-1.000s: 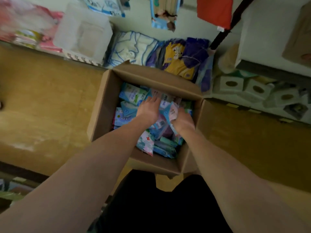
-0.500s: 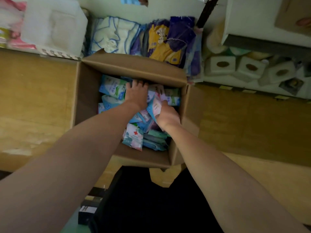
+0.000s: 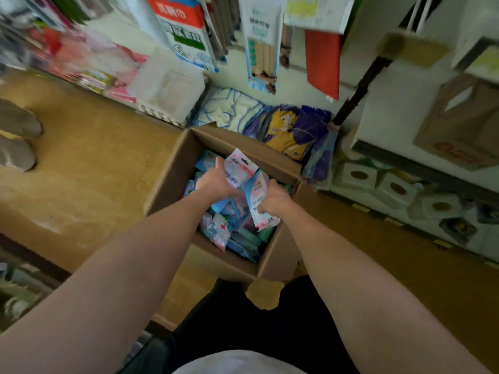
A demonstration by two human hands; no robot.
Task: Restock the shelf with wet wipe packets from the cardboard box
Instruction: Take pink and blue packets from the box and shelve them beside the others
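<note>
An open cardboard box stands on the floor in front of me, filled with several wet wipe packets in blue, pink and green. Above its middle, my left hand is closed around a pale pink-and-blue wet wipe packet with a hang tab. My right hand grips another pink-and-blue packet just beside it. Both packets are raised above the pile.
Shelves of goods run along the far side: white tissue boxes at right, purple and yellow packs behind the box, hanging items above. Someone's shoes show at the left on the yellow floor.
Both hands have come up out of the pile, each holding a packet. The view has tilted up, so more of the shelves shows.
</note>
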